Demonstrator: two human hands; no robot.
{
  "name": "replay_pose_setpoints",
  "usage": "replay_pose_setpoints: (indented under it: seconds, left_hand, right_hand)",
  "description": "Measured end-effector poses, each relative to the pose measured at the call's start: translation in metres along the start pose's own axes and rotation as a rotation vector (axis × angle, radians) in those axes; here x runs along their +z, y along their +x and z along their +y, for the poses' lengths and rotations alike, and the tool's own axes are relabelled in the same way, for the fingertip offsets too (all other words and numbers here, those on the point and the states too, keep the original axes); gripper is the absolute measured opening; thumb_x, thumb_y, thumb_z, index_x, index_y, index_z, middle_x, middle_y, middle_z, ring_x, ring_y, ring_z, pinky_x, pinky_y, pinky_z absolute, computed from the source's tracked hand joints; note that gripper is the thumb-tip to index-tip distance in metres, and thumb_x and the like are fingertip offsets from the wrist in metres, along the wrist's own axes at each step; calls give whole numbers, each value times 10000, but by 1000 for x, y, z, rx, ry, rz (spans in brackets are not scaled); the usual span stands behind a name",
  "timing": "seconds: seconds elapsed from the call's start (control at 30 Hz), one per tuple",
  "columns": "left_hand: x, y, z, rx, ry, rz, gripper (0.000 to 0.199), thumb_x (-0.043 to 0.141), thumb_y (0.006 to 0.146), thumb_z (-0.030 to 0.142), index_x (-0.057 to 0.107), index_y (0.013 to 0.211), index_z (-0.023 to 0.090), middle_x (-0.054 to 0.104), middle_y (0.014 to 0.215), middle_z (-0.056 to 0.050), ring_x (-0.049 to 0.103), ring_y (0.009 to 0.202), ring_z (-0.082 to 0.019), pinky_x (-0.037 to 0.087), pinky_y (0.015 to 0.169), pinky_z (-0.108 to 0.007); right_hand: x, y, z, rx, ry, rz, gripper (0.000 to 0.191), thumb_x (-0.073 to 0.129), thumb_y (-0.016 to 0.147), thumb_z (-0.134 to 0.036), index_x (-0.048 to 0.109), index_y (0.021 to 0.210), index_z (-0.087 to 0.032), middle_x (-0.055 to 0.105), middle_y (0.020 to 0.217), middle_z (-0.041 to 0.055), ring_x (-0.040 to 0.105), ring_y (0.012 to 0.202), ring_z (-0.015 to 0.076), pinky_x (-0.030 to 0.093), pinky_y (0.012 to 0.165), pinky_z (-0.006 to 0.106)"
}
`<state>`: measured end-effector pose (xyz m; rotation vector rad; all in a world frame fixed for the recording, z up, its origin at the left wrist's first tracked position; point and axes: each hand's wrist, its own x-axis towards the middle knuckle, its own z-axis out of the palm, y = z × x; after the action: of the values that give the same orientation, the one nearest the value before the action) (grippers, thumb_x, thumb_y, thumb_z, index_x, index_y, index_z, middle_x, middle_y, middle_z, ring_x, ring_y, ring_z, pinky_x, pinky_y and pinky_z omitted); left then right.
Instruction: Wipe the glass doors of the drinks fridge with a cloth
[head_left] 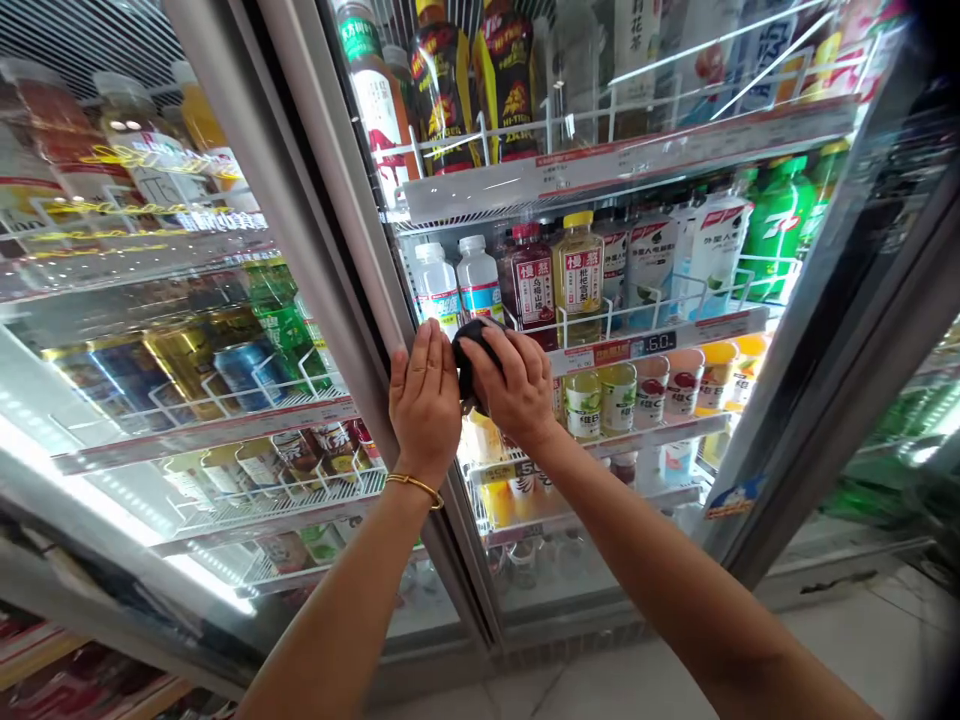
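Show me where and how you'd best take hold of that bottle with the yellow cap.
Probably by its upper body, just under the yellow cap, coming from the front once the glass door is out of the way. The bottle stands upright, its top clear of the wire rail crossing its lower part, and a red-capped bottle stands close beside it.
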<state>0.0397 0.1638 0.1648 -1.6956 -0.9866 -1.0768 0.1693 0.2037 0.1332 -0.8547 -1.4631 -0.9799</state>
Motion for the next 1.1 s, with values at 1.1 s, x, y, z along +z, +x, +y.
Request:
replay_pose_setpoints:
  seconds: [1.1]
  left_hand:
    - [4, -1, -2, 12, -45, 13, 551, 339, 928, 57, 271, 1457, 194, 402, 1446, -81, 309, 1386, -171, 162, 1213, -419]
  right_hand:
    - [-18, -1, 54, 322, -74, 219, 438, 424, 916, -245, 456, 1349, -192, 501, 1259, 141, 439, 1206, 253, 400, 1010, 450]
